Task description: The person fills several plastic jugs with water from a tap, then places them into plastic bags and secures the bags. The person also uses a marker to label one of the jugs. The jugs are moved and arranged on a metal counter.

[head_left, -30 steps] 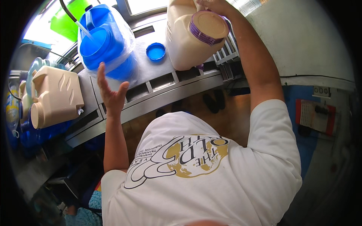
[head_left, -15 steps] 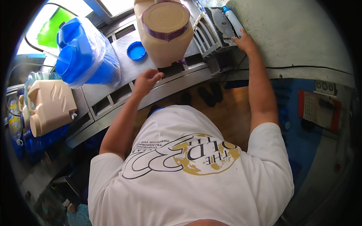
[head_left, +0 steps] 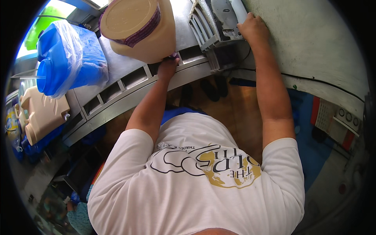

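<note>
The left hand is at the purple spigot low on the cream jug, its fingers curled and in part hidden, so how firmly it grips cannot be told. The jug stands on the metal tabletop, just beyond that hand; its broad tan lid is on, ringed by a purple band, which keeps the contents out of sight. Well left of the same hand, a blue jug partly wrapped in clear plastic has its mouth uncapped, with a pale hose running into it; its liquid level does not show. Farther left is a beige jug, capped and opaque. The right hand has its fingers bent at the near end of a pale cylinder; its hold is unclear.
</note>
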